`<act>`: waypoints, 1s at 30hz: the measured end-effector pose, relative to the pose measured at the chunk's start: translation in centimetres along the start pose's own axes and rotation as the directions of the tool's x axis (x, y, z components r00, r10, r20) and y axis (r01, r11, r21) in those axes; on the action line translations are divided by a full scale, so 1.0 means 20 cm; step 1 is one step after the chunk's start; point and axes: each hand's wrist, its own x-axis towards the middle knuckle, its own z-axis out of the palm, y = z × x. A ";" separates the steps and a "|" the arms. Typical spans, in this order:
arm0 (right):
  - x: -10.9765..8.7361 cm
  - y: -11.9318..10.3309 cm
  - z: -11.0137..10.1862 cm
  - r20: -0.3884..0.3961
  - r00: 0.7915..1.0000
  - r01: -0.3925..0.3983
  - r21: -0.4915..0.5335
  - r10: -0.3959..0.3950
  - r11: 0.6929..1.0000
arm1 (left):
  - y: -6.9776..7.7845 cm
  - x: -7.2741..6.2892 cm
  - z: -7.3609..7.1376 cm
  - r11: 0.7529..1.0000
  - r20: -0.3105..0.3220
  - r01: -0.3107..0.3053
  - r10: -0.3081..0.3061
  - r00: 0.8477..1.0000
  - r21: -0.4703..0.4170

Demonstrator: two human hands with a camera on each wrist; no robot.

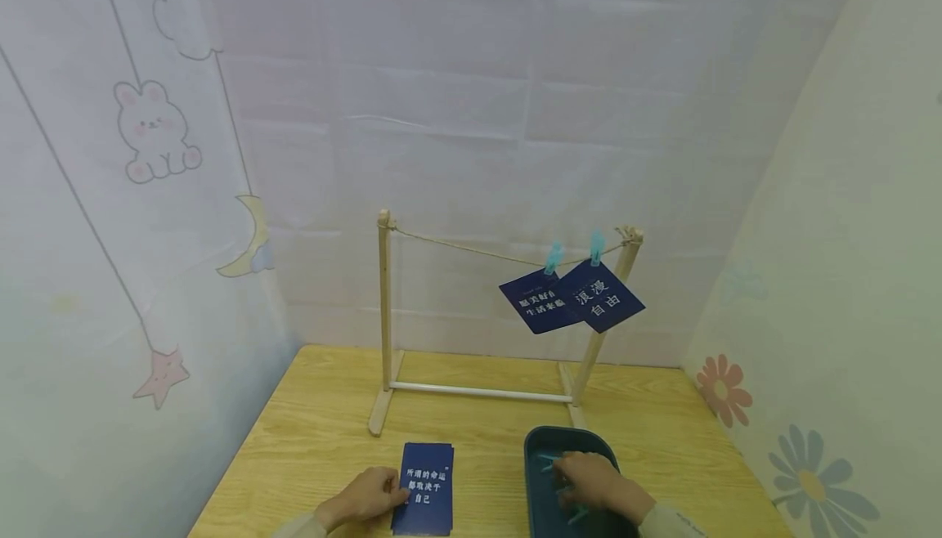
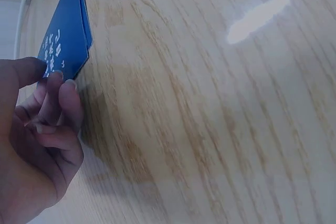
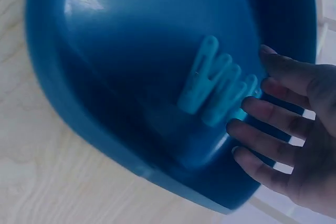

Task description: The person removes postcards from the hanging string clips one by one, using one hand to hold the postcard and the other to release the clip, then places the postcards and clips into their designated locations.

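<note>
My left hand [image 1: 368,493] is at the left edge of a small stack of dark blue cards [image 1: 434,472] with white lettering, lying on the table. In the left wrist view, the thumb lies on the top card [image 2: 71,30] and the other fingers curl at its edge, pinching it. My right hand [image 1: 592,481] reaches down into a dark teal tray [image 1: 531,472]. Its spread fingers [image 3: 268,140] are beside several light blue clothespins [image 3: 199,85] on the tray floor, with nothing gripped between them.
Behind the cards stands a wooden frame [image 1: 385,309] with a twine line [image 1: 464,248]. Two blue cards [image 1: 599,297] hang overlapping on its right side from light blue clothespins [image 1: 597,248]. A pale curtain [image 1: 471,129] backs the wooden table [image 1: 316,415].
</note>
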 end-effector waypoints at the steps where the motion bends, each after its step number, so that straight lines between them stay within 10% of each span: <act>1: 0.00 0.00 -0.01 -0.023 1.000 0.016 0.004 -0.016 1.000 | 0.02 0.00 0.00 1.000 -0.012 -0.003 0.003 1.000 0.014; 20: 0.04 0.03 -0.29 -0.351 0.929 0.163 0.112 -0.114 0.980 | 0.19 0.18 -0.11 0.980 -0.277 -0.128 0.167 0.946 0.152; 25: 0.06 0.02 -0.39 -0.458 0.875 0.161 -0.037 -0.160 0.986 | 0.29 0.24 -0.16 0.968 -0.364 -0.160 0.222 0.905 0.192; 30: 0.08 0.03 -0.54 -0.605 0.761 0.108 -0.239 -0.235 0.965 | 0.40 0.32 -0.19 0.966 -0.433 -0.155 0.233 0.871 0.208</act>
